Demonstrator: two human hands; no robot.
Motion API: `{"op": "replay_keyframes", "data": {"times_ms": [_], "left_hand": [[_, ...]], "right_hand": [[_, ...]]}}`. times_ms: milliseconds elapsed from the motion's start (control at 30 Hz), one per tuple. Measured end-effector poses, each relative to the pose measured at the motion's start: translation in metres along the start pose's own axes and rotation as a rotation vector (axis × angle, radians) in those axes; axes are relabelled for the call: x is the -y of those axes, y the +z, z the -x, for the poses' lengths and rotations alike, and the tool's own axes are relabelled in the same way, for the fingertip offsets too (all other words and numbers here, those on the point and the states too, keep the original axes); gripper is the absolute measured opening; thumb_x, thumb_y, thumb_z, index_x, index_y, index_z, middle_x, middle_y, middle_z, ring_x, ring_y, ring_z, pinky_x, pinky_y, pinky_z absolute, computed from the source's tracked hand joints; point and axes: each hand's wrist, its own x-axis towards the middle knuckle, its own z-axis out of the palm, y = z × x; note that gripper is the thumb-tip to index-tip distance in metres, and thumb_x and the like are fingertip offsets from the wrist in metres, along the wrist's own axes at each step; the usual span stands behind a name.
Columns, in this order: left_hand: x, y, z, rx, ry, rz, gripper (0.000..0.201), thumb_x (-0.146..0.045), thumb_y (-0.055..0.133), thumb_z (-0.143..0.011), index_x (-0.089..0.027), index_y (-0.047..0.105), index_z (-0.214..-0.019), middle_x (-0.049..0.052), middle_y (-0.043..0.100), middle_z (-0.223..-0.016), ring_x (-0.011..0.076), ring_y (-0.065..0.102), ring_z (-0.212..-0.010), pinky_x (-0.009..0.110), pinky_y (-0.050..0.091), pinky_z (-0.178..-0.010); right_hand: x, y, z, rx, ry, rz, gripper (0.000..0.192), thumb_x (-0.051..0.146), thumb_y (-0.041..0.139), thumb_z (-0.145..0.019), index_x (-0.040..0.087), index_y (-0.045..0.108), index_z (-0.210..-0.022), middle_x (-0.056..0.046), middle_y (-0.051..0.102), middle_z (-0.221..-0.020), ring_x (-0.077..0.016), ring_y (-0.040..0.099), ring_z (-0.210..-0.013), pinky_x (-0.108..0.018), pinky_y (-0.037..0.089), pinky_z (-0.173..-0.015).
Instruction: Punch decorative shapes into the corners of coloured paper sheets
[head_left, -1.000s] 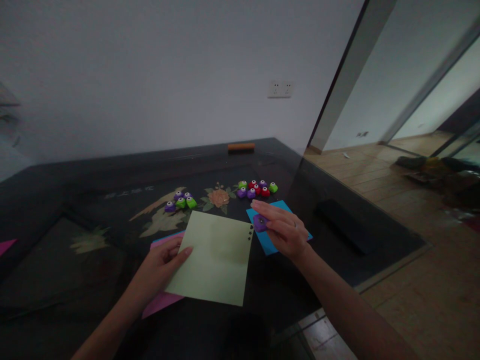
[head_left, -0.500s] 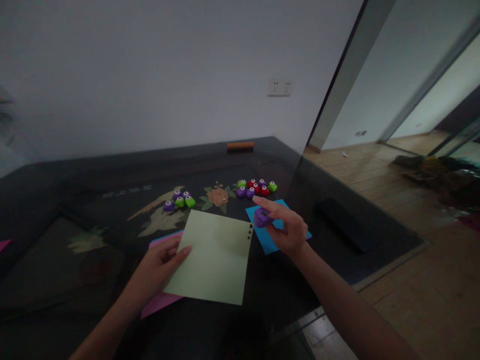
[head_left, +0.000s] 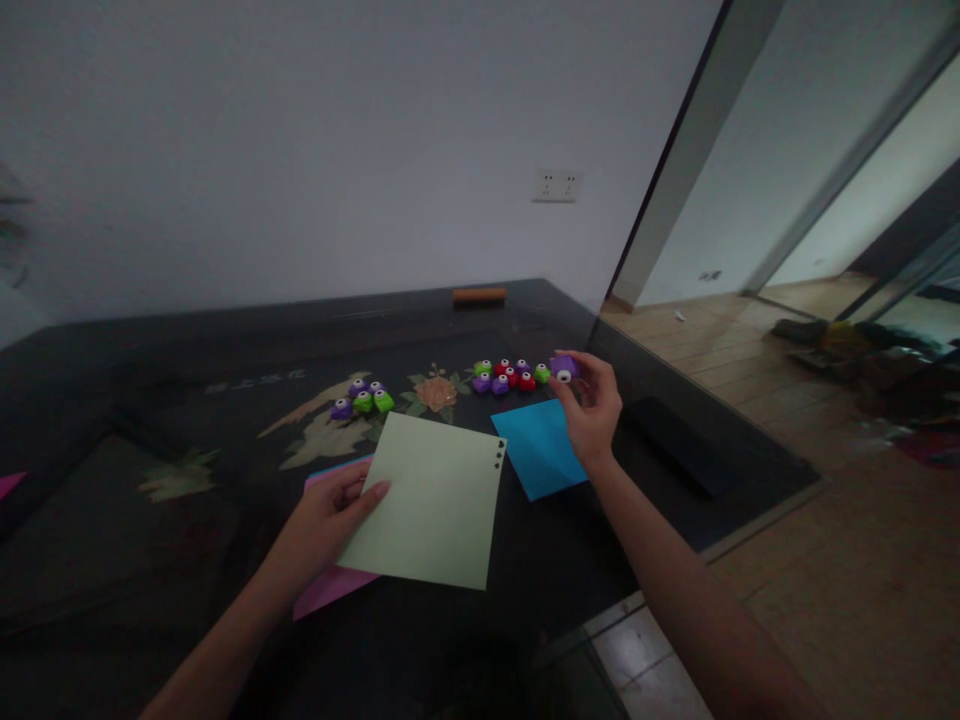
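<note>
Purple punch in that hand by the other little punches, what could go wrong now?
The right hand pinches the purple punch by its fingertips beside the far cluster of punches, so it might slip or knock them about. The green paper is pinned only at one edge by the left hand, so it could slide off the pink sheet beneath it.

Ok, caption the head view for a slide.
Right hand holds purple punch by the punch cluster; left hand pins green paper.
</note>
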Motion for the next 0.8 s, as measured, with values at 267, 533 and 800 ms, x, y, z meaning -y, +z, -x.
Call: {"op": "replay_keyframes", "data": {"times_ms": [267,533,800], "left_hand": [[-0.001,-0.002,0.0,0.026,0.03,-0.004,0.047,-0.045,0.065,-0.072,-0.015,0.061,-0.108,0.006,0.074,-0.08,0.0199,0.067,-0.061,0.025,0.049,-0.048],[-0.003,0.0,0.001,0.052,0.048,0.046,0.043,-0.041,0.064,-0.072,-0.015,0.06,-0.105,0.006,0.074,-0.079,0.019,0.066,-0.061,0.023,0.047,-0.048],[-0.005,-0.001,0.002,0.079,0.027,0.048,0.046,-0.042,0.062,-0.073,-0.015,0.059,-0.11,0.006,0.074,-0.08,0.0193,0.066,-0.059,0.025,0.047,-0.048]], "right_hand": [[-0.064,-0.005,-0.034,0.149,0.307,0.314,0.04,0.041,0.059,-0.078,0.012,0.066,-0.105,-0.012,0.069,-0.1,-0.0221,0.064,-0.087,-0.034,0.051,-0.079],[-0.113,-0.013,-0.041,0.272,0.464,0.647,0.028,0.031,0.062,-0.074,0.012,0.071,-0.093,-0.014,0.071,-0.091,-0.0233,0.066,-0.084,-0.033,0.048,-0.077],[-0.116,-0.015,-0.033,0.349,0.452,0.765,0.028,0.031,0.063,-0.076,0.014,0.071,-0.096,-0.012,0.071,-0.093,-0.0211,0.066,-0.083,-0.029,0.048,-0.074]]}}
